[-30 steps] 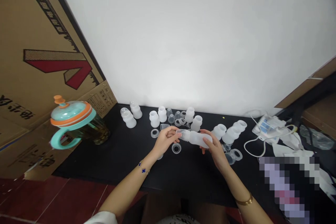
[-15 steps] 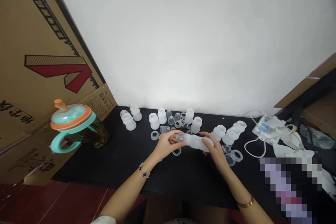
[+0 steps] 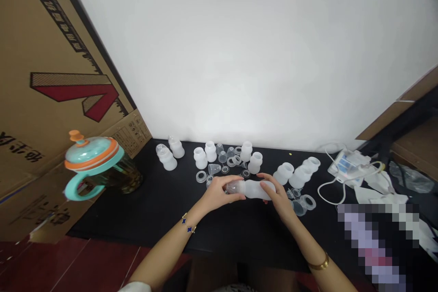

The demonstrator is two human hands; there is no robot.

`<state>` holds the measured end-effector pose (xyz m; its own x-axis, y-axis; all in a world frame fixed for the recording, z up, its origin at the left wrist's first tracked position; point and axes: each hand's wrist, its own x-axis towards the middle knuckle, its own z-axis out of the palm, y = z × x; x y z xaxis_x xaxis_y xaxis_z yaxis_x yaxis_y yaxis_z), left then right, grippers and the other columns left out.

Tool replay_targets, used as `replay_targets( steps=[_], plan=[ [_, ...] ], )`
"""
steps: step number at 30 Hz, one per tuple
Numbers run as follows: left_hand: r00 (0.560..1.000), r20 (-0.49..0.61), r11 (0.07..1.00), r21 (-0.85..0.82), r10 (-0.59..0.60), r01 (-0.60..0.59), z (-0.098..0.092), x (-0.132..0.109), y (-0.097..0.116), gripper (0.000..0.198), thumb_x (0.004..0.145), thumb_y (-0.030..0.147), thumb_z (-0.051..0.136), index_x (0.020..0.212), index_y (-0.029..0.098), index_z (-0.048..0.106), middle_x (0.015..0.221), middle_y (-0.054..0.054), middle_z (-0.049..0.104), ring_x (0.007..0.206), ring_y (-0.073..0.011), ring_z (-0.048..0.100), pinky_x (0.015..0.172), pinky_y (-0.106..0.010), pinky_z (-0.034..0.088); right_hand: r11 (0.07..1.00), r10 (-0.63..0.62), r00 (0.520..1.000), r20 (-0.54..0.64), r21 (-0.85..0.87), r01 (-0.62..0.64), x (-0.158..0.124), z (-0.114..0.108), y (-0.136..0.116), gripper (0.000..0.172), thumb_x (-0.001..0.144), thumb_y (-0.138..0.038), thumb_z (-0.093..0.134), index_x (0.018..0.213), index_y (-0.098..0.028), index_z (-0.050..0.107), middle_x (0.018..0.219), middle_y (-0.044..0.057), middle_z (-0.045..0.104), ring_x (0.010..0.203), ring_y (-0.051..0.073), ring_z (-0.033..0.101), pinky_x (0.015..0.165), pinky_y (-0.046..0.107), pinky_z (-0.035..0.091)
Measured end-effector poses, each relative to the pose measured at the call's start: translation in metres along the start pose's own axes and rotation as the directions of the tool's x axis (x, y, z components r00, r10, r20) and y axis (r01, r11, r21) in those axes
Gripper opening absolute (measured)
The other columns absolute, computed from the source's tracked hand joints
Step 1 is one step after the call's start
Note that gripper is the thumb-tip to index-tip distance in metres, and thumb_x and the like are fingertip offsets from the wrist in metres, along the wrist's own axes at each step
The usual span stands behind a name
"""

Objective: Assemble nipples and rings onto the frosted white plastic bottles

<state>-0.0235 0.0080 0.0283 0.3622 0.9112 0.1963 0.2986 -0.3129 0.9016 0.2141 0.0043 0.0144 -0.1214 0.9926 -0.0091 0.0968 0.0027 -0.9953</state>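
A white baby bottle [image 3: 255,189] with a clear cap [image 3: 234,186] lies sideways between my hands, just above the black table [image 3: 222,228]. My left hand [image 3: 219,191] is closed round the clear cap end. Toward the base, my right hand [image 3: 278,196] grips the white body. Behind them are clear caps [image 3: 215,169], rings [image 3: 201,176] and open white bottles [image 3: 200,158], [image 3: 255,163]. Two capped bottles [image 3: 167,157] stand at the back left. More white bottles [image 3: 283,174], with a loose ring [image 3: 308,202], are to the right of my right hand.
A big jug [image 3: 102,164] with a turquoise handle and orange-rimmed lid stands at the left, before a cardboard box [image 3: 68,54]. A white wall [image 3: 239,54] closes off the back. White cables [image 3: 330,200] and a small white device [image 3: 345,164] lie at the right.
My hands have lowered slightly toward me with the bottle, which now lies more level. My left hand has closed further round the clear cap.
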Motion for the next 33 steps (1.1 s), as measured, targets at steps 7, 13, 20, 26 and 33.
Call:
replay_targets(
  steps=[7,13,20,26,33],
  plan=[
    [0.999,-0.001,0.997,0.059,0.048,-0.047,0.0,-0.002,0.001,0.048,0.074,0.041,0.08,0.117,0.022,0.071,0.111,-0.004,0.074,0.088,-0.0195,0.068,0.07,-0.024,0.05,0.998,-0.015,1.0,0.016,-0.057,0.016,-0.001,-0.002,0.003,0.04,0.088,-0.053,0.061,0.117,-0.025,0.065,0.092,0.004,0.061,0.066,0.018,0.058,0.047,0.025,0.049],
    [0.998,0.005,0.997,0.043,0.062,-0.062,-0.002,-0.002,0.002,0.048,0.074,0.039,0.081,0.118,0.022,0.071,0.11,-0.004,0.075,0.088,-0.0188,0.068,0.071,-0.024,0.05,0.994,-0.035,0.999,0.04,-0.1,0.039,-0.003,-0.002,0.001,0.039,0.089,-0.053,0.061,0.117,-0.025,0.063,0.096,0.005,0.06,0.074,0.02,0.058,0.049,0.024,0.049],
    [0.998,0.029,0.997,0.058,0.058,-0.06,-0.004,-0.002,0.001,0.051,0.072,0.042,0.083,0.117,0.021,0.073,0.108,-0.005,0.076,0.083,-0.018,0.067,0.069,-0.024,0.049,0.983,-0.079,0.995,0.053,-0.16,0.087,-0.005,-0.004,-0.004,0.041,0.088,-0.054,0.061,0.115,-0.024,0.064,0.097,0.005,0.061,0.078,0.021,0.059,0.054,0.026,0.05],
    [0.998,0.044,0.998,0.042,0.049,-0.051,-0.005,-0.002,0.0,0.053,0.071,0.045,0.083,0.117,0.021,0.073,0.107,-0.006,0.076,0.081,-0.0186,0.066,0.069,-0.026,0.05,0.979,-0.093,0.995,0.042,-0.178,0.099,-0.005,-0.004,-0.006,0.04,0.087,-0.053,0.062,0.114,-0.024,0.066,0.095,0.005,0.063,0.077,0.022,0.06,0.058,0.029,0.05],
    [0.998,0.061,1.0,0.008,0.017,-0.018,-0.004,-0.002,-0.001,0.057,0.069,0.048,0.083,0.117,0.018,0.073,0.101,-0.007,0.076,0.08,-0.0193,0.066,0.069,-0.027,0.051,0.975,-0.109,0.993,0.035,-0.189,0.114,-0.008,-0.003,-0.01,0.039,0.087,-0.053,0.062,0.113,-0.025,0.066,0.097,0.005,0.064,0.082,0.024,0.061,0.063,0.031,0.051]
  ],
)
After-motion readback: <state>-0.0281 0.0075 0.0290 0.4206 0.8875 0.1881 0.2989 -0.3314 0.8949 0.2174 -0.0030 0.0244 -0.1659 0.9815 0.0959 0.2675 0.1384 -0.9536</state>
